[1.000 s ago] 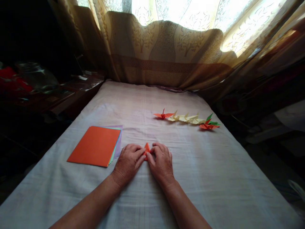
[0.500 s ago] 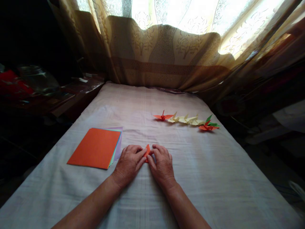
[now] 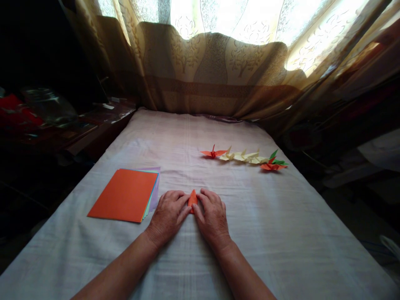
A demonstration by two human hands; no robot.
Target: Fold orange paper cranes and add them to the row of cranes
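Observation:
A small piece of folded orange paper [image 3: 193,200], narrow and pointed at its far end, lies on the cloth between my two hands. My left hand [image 3: 168,210] grips its left edge with thumb and fingertips. From the other side, my right hand [image 3: 213,212] holds the right edge, its thumb pressed near the bottom of the paper. Both palms face down, close to the cloth. The lower part of the folded paper is partly covered by my thumbs.
Left of my hands lies a stack of square paper [image 3: 123,195], orange on top with purple and green sheets showing. A row of origami cranes [image 3: 240,156], orange, cream and green, stands at the back right. The pale cloth [image 3: 281,233] covers the surface before a curtain [image 3: 212,66].
The folded paper's tip, which was slanted and partly under my left fingers, now points straight away from me and shows more. My left fingertips have drawn back slightly to the left.

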